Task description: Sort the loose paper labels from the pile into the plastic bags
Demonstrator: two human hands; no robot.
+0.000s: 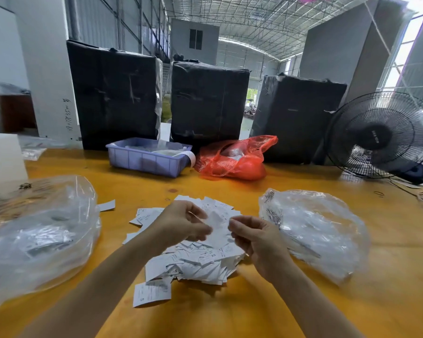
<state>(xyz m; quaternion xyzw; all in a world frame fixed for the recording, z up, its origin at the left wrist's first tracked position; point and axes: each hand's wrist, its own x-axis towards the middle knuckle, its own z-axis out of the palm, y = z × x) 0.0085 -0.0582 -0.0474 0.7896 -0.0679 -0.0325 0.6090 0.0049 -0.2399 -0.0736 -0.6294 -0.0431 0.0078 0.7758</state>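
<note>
A pile of white paper labels (200, 262) lies on the yellow table (230, 313) in front of me. Some are printed XS or S. My left hand (183, 222) and my right hand (252, 237) hover above the pile, close together. Between their fingertips is a blurred white label (216, 219); both hands pinch it. A clear plastic bag (42, 230) holding labels sits at the left. A second clear plastic bag (312, 230) with labels sits at the right.
A purple plastic tray (147, 162) and a red plastic bag (232, 159) stand behind the pile. Three black-wrapped boxes (208, 101) line the table's back edge. A black fan (381, 135) stands at the far right. A white block (3, 157) sits far left.
</note>
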